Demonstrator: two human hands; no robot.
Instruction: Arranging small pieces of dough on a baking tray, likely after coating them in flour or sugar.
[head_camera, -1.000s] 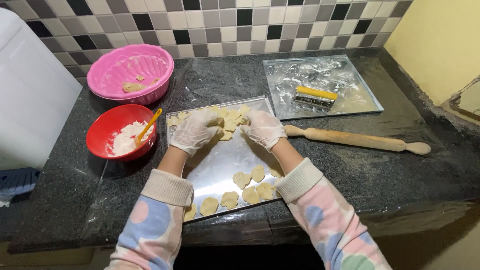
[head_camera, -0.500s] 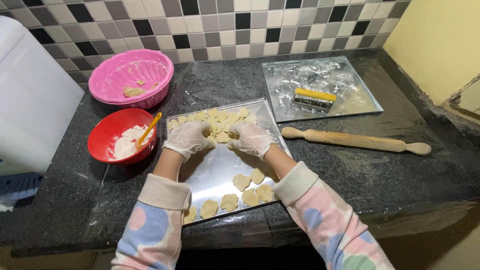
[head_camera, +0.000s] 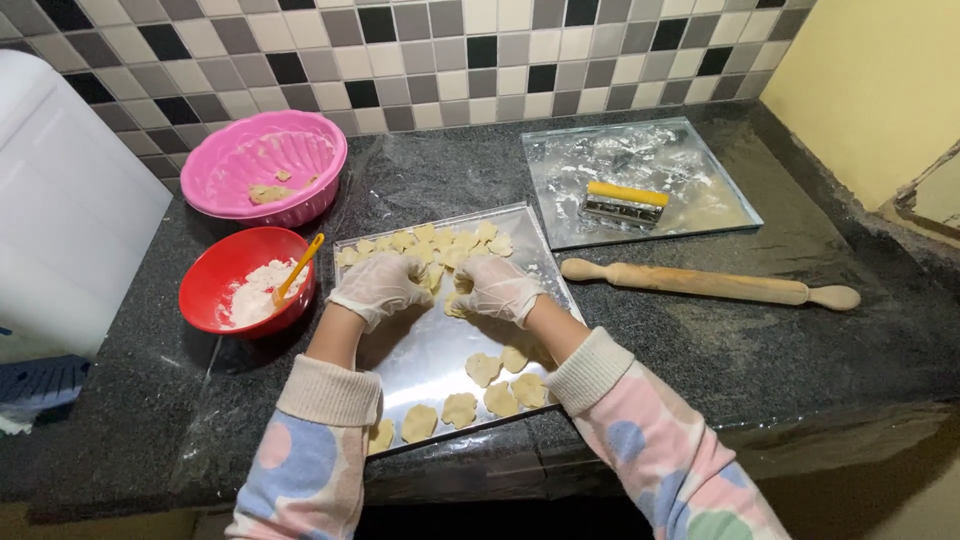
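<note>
At the far left a white plastic container (head_camera: 60, 200) stands on the dark speckled stone counter (head_camera: 800, 350). Next to it a round pink plastic bowl (head_camera: 262, 165) holds a few scraps of dough, and just in front of that a round red bowl of white flour (head_camera: 245, 285) has an orange-handled spoon (head_camera: 298, 267) leaning in it.

A flat silver metal baking tray (head_camera: 440, 350) lies in the middle, touching the counter's front edge. Pale flower-shaped dough cut-outs (head_camera: 430, 243) crowd its far end, and a smaller group sits at its near edge. The left hand (head_camera: 380, 288), in a thin clear glove, lies palm-down with fingers curled onto the far cut-outs; whether it grips one cannot be told. Just beside it the right hand (head_camera: 495, 288), gloved likewise, is loosely closed, fingertips pinching a cut-out at the tray's middle. Both sleeves are pastel-spotted with cream ribbed cuffs.

To the right a long wooden rolling pin (head_camera: 705, 283) rests on the counter. Behind it a second floured silver tray (head_camera: 640, 180) carries a yellow-handled metal cutter (head_camera: 625, 200).
</note>
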